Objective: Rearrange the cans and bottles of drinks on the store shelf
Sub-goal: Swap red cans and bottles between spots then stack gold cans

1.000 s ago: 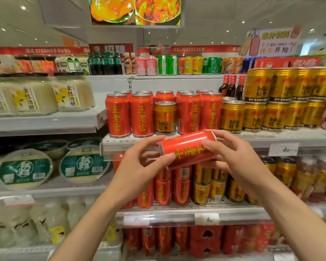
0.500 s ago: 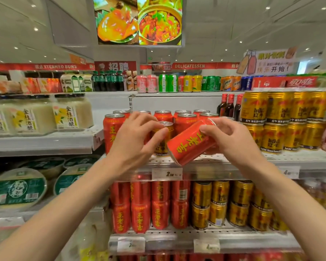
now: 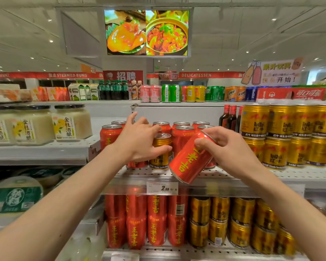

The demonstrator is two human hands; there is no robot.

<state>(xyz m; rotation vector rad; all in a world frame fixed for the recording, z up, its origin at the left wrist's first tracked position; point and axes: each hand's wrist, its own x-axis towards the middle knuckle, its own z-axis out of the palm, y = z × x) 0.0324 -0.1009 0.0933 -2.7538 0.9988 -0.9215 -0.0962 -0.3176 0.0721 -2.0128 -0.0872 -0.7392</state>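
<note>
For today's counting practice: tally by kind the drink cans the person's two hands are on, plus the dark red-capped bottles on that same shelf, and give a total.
Tall red metal can, tilted, held by the right hand: 1
Short gold metal can, gripped by the left hand: 1
Dark bottles with red caps: 3 in view
Total: 5

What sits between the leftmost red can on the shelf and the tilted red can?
In the head view, the left hand gripping a gold can.
</note>
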